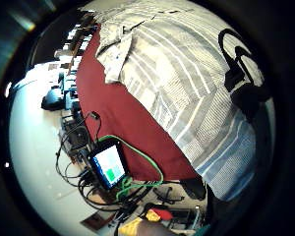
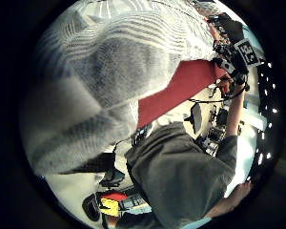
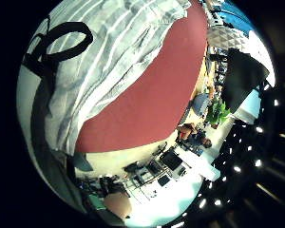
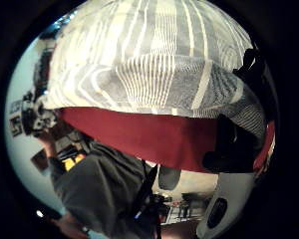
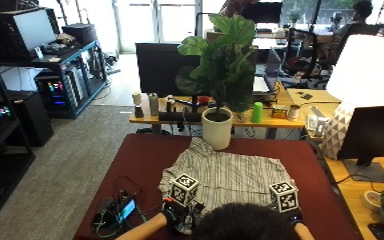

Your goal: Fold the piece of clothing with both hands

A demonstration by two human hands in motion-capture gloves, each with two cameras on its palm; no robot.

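A grey-and-white striped shirt [image 5: 228, 172] lies spread flat on the dark red table [image 5: 145, 160], its near hem toward me. My left hand [image 5: 175, 212] is at the hem's left corner and my right hand [image 5: 288, 215] at its right corner. In the left palm views the striped cloth [image 1: 187, 73] [image 2: 109, 71] lies close under the palm, with black fingers [image 1: 243, 86] curled on its edge. In the right thumb side view a black finger [image 4: 229, 149] pinches the cloth's edge [image 4: 154, 74] above the table.
A white pot [image 5: 216, 127] with a large leafy plant stands at the table's far edge, just beyond the shirt. A small lit screen with cables [image 5: 122, 210] sits at the near left corner. A monitor [image 5: 372, 135] stands to the right.
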